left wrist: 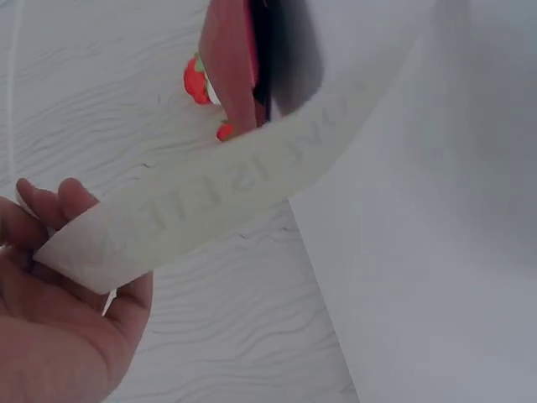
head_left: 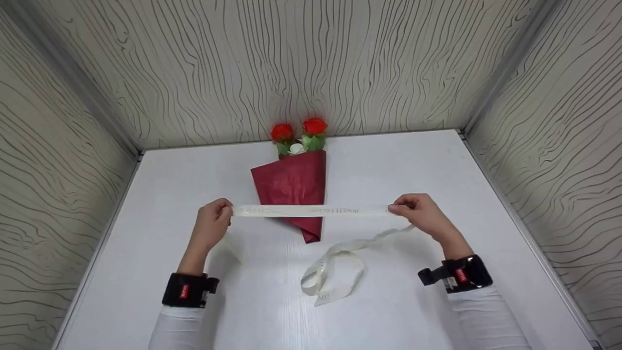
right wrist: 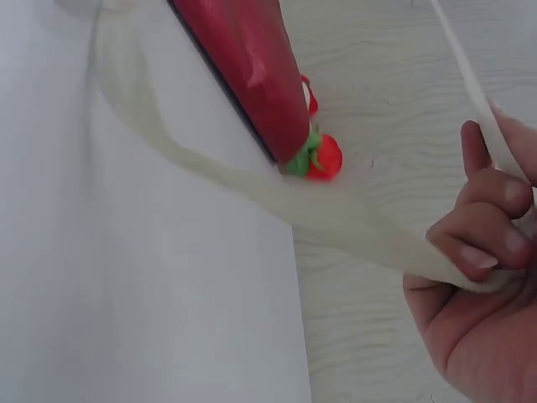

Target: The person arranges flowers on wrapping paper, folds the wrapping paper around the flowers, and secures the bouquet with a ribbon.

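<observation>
Pinching the lettered cream ribbon (head_left: pixel 291 210) with curled fingers of left hand (head_left: pixel 213 221) and right hand (head_left: pixel 422 214), seemingly to hold it taut, above the white table (head_left: pixel 180 189) in front of the burgundy-wrapped rose bouquet (head_left: pixel 294 182).

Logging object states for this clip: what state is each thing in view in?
Ribbon: stretched straight between the hands, spare length loosely looped on the table
Left hand: pinching the ribbon
Right hand: pinching the ribbon
Wrapper: folded into a cone, lying on the table
Red roses: open, sticking out of the wrapper
Wristbands: worn on both wrists
</observation>
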Motion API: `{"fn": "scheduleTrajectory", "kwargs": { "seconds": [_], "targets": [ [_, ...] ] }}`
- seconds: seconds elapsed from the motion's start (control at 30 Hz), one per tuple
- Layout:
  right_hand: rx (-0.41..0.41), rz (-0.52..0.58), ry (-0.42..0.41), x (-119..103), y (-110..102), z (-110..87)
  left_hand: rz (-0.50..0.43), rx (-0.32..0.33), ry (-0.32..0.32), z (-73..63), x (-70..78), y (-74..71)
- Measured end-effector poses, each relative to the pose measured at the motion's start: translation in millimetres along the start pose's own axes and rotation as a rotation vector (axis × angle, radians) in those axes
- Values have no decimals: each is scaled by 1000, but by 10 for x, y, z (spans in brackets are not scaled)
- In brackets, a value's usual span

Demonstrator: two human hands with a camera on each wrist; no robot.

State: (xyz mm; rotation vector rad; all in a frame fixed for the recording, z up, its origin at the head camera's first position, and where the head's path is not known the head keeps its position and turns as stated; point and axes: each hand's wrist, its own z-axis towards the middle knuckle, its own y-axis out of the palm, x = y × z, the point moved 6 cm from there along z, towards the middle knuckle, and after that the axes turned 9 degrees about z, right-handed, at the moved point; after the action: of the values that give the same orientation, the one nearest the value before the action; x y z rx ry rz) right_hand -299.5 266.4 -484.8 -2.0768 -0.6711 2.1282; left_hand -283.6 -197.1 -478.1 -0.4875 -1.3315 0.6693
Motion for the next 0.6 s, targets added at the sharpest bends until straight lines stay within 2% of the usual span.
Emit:
{"fn": "scheduleTrajectory", "kwargs": {
  "seconds": [0.17,0.27,0.43,0.6],
  "targets": [
    [65,-70,-10,32,-416,-17,100,60,-77,47,-347,-290],
    [91,-136,-33,30,-598,-23,156,82,-138,49,-544,-437],
    [174,-227,-47,12,-789,-18,232,140,-262,-3,-861,-620],
    [302,-261,-73,-7,-846,10,315,213,-372,-84,-1078,-720]
  ]
}}
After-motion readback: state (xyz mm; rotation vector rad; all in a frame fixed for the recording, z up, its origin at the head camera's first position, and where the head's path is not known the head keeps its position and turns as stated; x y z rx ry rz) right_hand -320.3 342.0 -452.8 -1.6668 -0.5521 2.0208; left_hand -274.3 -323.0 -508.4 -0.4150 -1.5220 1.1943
